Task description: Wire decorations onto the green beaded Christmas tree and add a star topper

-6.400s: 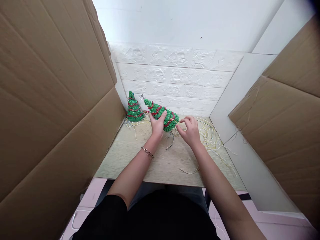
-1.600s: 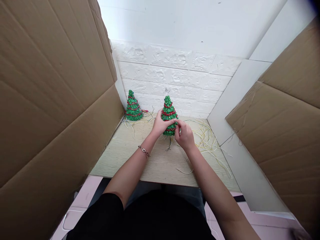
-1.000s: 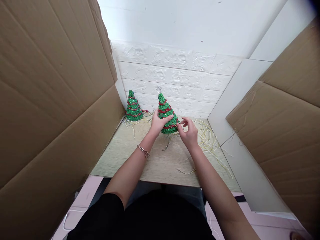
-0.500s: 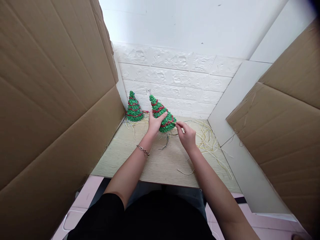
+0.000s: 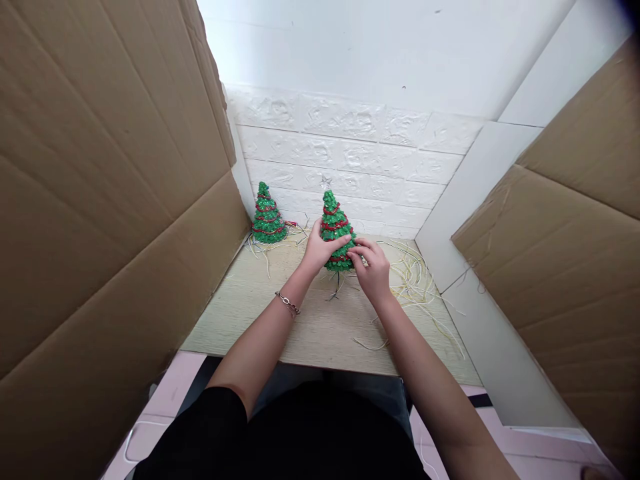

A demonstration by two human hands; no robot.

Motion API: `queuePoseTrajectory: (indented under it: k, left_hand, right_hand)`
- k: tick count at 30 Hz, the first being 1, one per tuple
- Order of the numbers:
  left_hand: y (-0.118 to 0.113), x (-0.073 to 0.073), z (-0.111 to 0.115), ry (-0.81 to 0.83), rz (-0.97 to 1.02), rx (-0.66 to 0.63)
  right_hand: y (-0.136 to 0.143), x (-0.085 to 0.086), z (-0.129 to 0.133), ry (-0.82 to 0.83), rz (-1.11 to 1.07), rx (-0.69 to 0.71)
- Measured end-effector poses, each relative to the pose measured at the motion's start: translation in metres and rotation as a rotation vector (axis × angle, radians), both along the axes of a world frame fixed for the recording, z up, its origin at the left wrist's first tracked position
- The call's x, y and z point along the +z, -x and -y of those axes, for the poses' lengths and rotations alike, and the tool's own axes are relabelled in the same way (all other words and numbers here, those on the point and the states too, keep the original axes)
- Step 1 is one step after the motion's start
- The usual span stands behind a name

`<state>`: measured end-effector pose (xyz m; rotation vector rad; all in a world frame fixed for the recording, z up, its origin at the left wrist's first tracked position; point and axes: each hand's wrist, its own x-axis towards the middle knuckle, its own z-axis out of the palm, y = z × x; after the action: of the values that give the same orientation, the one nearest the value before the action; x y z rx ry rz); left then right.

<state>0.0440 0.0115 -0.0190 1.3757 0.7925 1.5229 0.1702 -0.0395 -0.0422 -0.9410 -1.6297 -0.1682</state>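
A small green tree (image 5: pixel 336 223) with red garland and a clear star (image 5: pixel 326 181) on its tip stands nearly upright above the table. Round its left side and front my left hand (image 5: pixel 319 249) is wrapped, thumb across the lower part. At the tree's lower right edge my right hand (image 5: pixel 370 264) has its fingers pinched together against the red garland; anything small between those fingertips is too small to make out. Dark wire ends hang below the tree's base.
A second green tree (image 5: pixel 269 217) stands at the back left beside loose wires. Yellow and white strings (image 5: pixel 417 283) lie tangled at the table's right. Cardboard walls (image 5: pixel 115 167) flank both sides, and a white brick-patterned wall (image 5: pixel 350 147) closes the back.
The tree has swung from leaning left to nearly upright, its tip and star moving right. My left hand has shifted right with it. My right hand has stayed by the lower right edge.
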Motion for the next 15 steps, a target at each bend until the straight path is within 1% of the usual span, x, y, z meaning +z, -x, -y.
queuePoseTrajectory:
  k: [2, 7, 10, 15]
  left_hand:
    - [-0.001, 0.002, 0.003, -0.017, -0.013, -0.050]
    - [-0.002, 0.005, 0.009, -0.018, 0.007, -0.141]
    - [-0.001, 0.005, 0.009, -0.018, 0.017, -0.148]
    - [-0.001, 0.004, 0.008, -0.043, -0.007, -0.138]
  right_hand:
    - [0.000, 0.000, -0.001, 0.037, -0.061, 0.009]
    - [-0.003, -0.006, -0.008, 0.214, -0.279, 0.049]
    - [-0.006, -0.011, -0.014, 0.320, -0.348, 0.116]
    - [-0.006, -0.014, -0.018, 0.554, -0.516, 0.269]
